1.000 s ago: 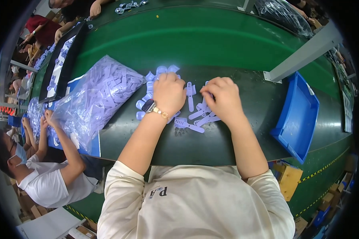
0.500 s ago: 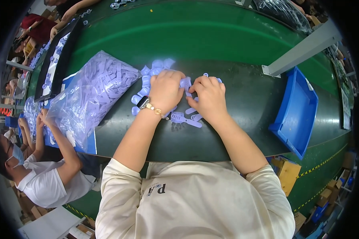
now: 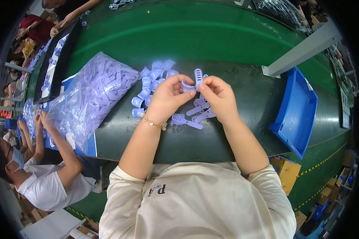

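Observation:
My left hand (image 3: 168, 98) and my right hand (image 3: 217, 95) are raised together above the dark table (image 3: 227, 135), both pinching one small lilac plastic part (image 3: 192, 81): a curved cap piece joined to a slotted strap. Under my hands lie several flat lilac strap pieces (image 3: 195, 113). To the left of my left hand sits a pile of lilac cap pieces (image 3: 149, 85). A bead bracelet is on my left wrist.
A clear bag full of lilac parts (image 3: 91, 95) lies at the left on a blue board. A blue tray (image 3: 297, 111) stands at the right. A green conveyor belt (image 3: 195, 36) runs behind. Another person (image 3: 40, 175) works at the lower left.
My hands have lifted off the pile on the table and come together, now holding a cap and strap piece between them.

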A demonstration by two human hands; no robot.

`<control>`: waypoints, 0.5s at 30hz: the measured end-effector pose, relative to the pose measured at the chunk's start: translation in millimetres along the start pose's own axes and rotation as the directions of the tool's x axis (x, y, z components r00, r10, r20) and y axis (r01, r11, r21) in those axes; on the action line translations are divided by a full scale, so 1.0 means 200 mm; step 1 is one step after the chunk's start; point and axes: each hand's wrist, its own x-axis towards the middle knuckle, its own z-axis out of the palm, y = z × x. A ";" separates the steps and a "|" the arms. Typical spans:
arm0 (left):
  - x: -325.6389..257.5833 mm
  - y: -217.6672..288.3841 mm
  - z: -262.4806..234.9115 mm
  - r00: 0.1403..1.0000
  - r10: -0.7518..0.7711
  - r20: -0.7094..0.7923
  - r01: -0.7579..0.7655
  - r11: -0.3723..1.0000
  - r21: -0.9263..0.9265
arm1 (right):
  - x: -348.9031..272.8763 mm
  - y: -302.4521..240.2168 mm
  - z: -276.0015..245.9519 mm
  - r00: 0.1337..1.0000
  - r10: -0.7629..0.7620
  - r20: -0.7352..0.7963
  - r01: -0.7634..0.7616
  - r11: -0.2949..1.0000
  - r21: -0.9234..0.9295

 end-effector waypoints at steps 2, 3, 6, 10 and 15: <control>-0.03 0.04 0.02 0.992 -0.127 -0.008 0.117 0.940 -0.320 | 0.00 -0.04 0.00 0.999 -0.032 -0.002 0.031 0.979 0.202; -0.04 0.03 0.03 0.990 -0.141 -0.026 0.120 0.915 -0.386 | 0.00 -0.05 0.00 0.999 -0.037 -0.013 0.039 0.972 0.232; -0.06 -0.03 0.00 0.985 -0.171 -0.027 0.126 0.817 -0.563 | -0.01 -0.08 0.00 0.999 0.052 -0.009 -0.048 0.966 0.256; -0.07 -0.05 -0.01 0.977 -0.207 -0.059 0.142 0.825 -0.547 | -0.02 -0.08 0.02 0.996 0.073 -0.042 -0.059 0.964 0.261; -0.08 -0.07 -0.06 0.986 -0.168 -0.007 0.127 0.766 -0.630 | -0.03 -0.06 0.04 0.995 0.103 0.008 -0.102 0.963 0.248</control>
